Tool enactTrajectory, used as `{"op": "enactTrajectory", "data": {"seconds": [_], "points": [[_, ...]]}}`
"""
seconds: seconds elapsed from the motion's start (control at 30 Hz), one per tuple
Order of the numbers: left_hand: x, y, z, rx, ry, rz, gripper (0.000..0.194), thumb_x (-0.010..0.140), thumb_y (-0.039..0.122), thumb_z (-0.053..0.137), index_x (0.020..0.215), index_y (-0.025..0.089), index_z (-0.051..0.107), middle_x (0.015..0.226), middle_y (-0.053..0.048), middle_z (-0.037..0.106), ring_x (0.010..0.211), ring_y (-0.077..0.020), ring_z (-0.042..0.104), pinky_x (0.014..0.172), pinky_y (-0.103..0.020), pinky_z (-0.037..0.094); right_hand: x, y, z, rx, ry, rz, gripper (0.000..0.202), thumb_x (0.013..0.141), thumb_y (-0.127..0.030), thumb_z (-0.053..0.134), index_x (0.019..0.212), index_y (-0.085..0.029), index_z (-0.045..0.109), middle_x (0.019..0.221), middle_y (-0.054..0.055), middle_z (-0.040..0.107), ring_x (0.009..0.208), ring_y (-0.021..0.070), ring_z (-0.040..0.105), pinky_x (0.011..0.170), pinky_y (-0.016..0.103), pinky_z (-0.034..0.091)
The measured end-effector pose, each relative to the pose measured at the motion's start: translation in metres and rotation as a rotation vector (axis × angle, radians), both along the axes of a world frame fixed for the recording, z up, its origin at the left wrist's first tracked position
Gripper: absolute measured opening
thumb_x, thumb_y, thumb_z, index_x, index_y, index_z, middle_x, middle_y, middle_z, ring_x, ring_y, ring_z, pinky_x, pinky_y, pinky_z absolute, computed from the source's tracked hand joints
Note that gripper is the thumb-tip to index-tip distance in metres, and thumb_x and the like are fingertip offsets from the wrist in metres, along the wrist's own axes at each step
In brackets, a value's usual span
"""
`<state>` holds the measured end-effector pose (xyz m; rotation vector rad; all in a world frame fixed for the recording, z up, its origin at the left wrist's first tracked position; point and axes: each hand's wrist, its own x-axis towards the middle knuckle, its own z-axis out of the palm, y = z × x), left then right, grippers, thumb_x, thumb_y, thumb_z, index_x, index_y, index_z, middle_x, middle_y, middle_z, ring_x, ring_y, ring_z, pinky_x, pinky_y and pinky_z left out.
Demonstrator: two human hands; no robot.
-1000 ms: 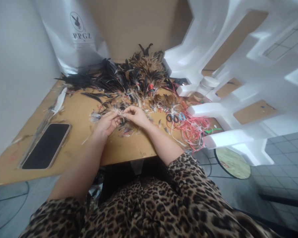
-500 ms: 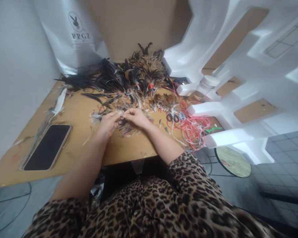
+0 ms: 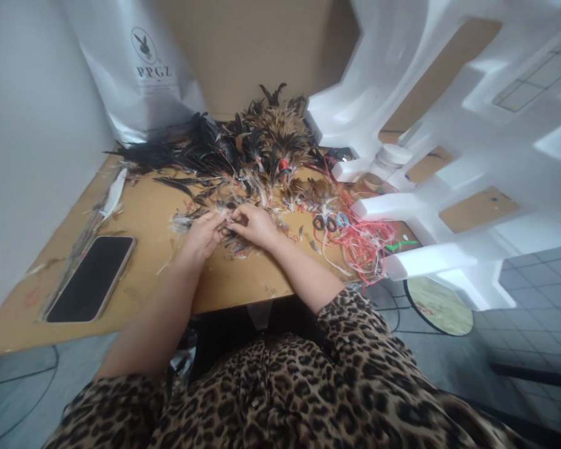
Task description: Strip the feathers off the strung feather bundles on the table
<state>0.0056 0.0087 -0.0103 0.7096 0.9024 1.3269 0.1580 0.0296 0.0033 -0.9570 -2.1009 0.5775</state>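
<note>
My left hand (image 3: pixel 206 233) is closed in a pinch on a small pale feather (image 3: pixel 223 212) near the middle of the table. Beside it, my right hand (image 3: pixel 254 226) has its thumb and forefinger nearly together; whatever is between them is too small to make out. The fingertips of both hands are close to each other, above loose feather bits (image 3: pixel 238 246). Behind them lie bunches of brown feathers (image 3: pixel 285 128) and long black feathers (image 3: pixel 203 146).
A phone (image 3: pixel 91 279) lies on the table (image 3: pixel 243 287) at left. At right are scissors (image 3: pixel 325 222), tangled pink strings (image 3: pixel 367 243), a jar (image 3: pixel 391 159) and large white foam pieces (image 3: pixel 425 259). A silver bag (image 3: pixel 144 106) stands behind.
My right hand has shifted slightly, its fingers bent differently near the left fingertips. My left hand stays almost where it was.
</note>
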Motion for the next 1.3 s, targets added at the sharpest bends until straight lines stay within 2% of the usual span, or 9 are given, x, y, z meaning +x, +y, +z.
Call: {"op": "enactTrajectory", "data": {"seconds": [0.17,0.3,0.47,0.53,0.67,0.87,1.07,1.2,1.3], "points": [[0.002,0.0,-0.001,-0.013,0.012,-0.052,0.017,0.065,0.024,0.073,0.073,0.012,0.065,0.07,-0.002,0.063,0.061,-0.0071,0.057,0.055,-0.017,0.044,0.0,-0.001,0.002,0.138,-0.19,-0.099,0.018,0.079,-0.036,0.055,0.078,-0.017,0.056,0.079,0.001,0.058,0.074,0.0132,0.05,0.07,0.024,0.033],[0.003,-0.002,-0.001,-0.019,0.109,-0.046,0.019,0.063,0.027,0.074,0.071,0.012,0.065,0.071,-0.003,0.064,0.062,-0.0074,0.057,0.054,-0.016,0.043,0.001,0.0,0.002,0.131,-0.192,-0.111,0.02,0.081,-0.037,0.053,0.078,-0.017,0.057,0.079,0.002,0.059,0.075,0.013,0.051,0.07,0.023,0.034],[0.002,-0.002,0.001,-0.018,0.169,0.024,0.021,0.06,0.027,0.075,0.072,0.012,0.067,0.07,-0.003,0.064,0.063,-0.008,0.057,0.054,-0.016,0.043,0.017,0.006,0.018,0.085,-0.273,-0.053,0.023,0.08,-0.039,0.052,0.083,-0.018,0.061,0.084,0.003,0.063,0.078,0.0131,0.054,0.071,0.023,0.036],[0.002,-0.002,0.002,-0.02,0.175,0.029,0.022,0.061,0.029,0.075,0.073,0.012,0.068,0.07,-0.004,0.064,0.063,-0.0079,0.058,0.054,-0.016,0.043,0.033,0.011,0.025,0.032,-0.332,-0.169,0.021,0.08,-0.037,0.052,0.083,-0.019,0.063,0.087,0.003,0.065,0.081,0.0145,0.056,0.072,0.024,0.038],[0.003,-0.003,0.003,-0.034,0.198,0.031,0.022,0.059,0.03,0.076,0.07,0.012,0.067,0.07,-0.004,0.064,0.061,-0.0069,0.057,0.053,-0.015,0.041,0.071,0.024,0.03,-0.196,-0.506,-0.578,0.025,0.079,-0.035,0.049,0.084,-0.018,0.066,0.087,0.009,0.067,0.083,0.0194,0.061,0.072,0.027,0.041],[0.003,-0.005,0.004,-0.017,0.222,0.011,0.024,0.058,0.032,0.076,0.069,0.012,0.066,0.071,-0.005,0.065,0.06,-0.007,0.056,0.052,-0.016,0.039,0.101,0.036,0.023,-0.349,-0.558,-0.82,0.03,0.075,-0.031,0.051,0.093,-0.014,0.067,0.096,0.017,0.066,0.09,0.0269,0.063,0.076,0.034,0.046],[0.002,-0.004,0.004,0.003,0.186,0.033,0.023,0.06,0.029,0.076,0.069,0.011,0.066,0.066,-0.004,0.063,0.059,-0.0072,0.056,0.052,-0.016,0.04,0.095,0.044,0.008,-0.318,-0.431,-0.756,0.024,0.074,-0.024,0.049,0.084,-0.014,0.069,0.089,0.016,0.067,0.085,0.023,0.063,0.076,0.032,0.045],[0.002,-0.004,0.005,0.001,0.176,0.041,0.022,0.059,0.028,0.076,0.068,0.01,0.065,0.065,-0.004,0.063,0.057,-0.0072,0.056,0.051,-0.016,0.04,0.081,0.043,0.004,-0.221,-0.142,-0.527,0.02,0.073,-0.027,0.048,0.072,-0.014,0.064,0.072,0.006,0.065,0.068,0.0138,0.058,0.068,0.024,0.043],[0.001,-0.004,0.005,0.008,0.159,0.049,0.022,0.059,0.027,0.076,0.07,0.011,0.065,0.068,-0.004,0.065,0.058,-0.007,0.057,0.052,-0.016,0.042,0.065,0.039,0.002,-0.332,0.082,-0.353,0.021,0.073,-0.029,0.048,0.076,-0.013,0.061,0.061,0.002,0.06,0.053,0.0096,0.051,0.057,0.021,0.041]]}}
